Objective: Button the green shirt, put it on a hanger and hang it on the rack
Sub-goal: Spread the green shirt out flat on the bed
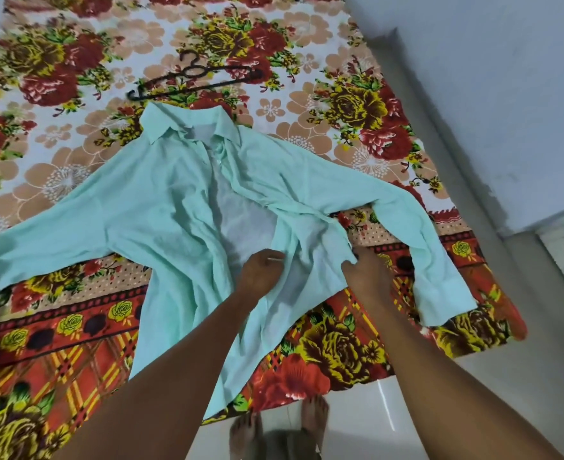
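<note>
I see a bed (74,134) under a floral sheet, and the green shirt (161,214) spread open across it, sleeves out left and right. A dark hanger (194,78) lies just beyond the collar, apart from it. My left hand (260,272) pinches the left front edge; my right hand (365,273) grips the right front panel.

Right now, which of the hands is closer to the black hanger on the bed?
Left. The left hand grips the shirt front, below the black hanger. The right hand holds the shirt's edge, farther to the right.
</note>
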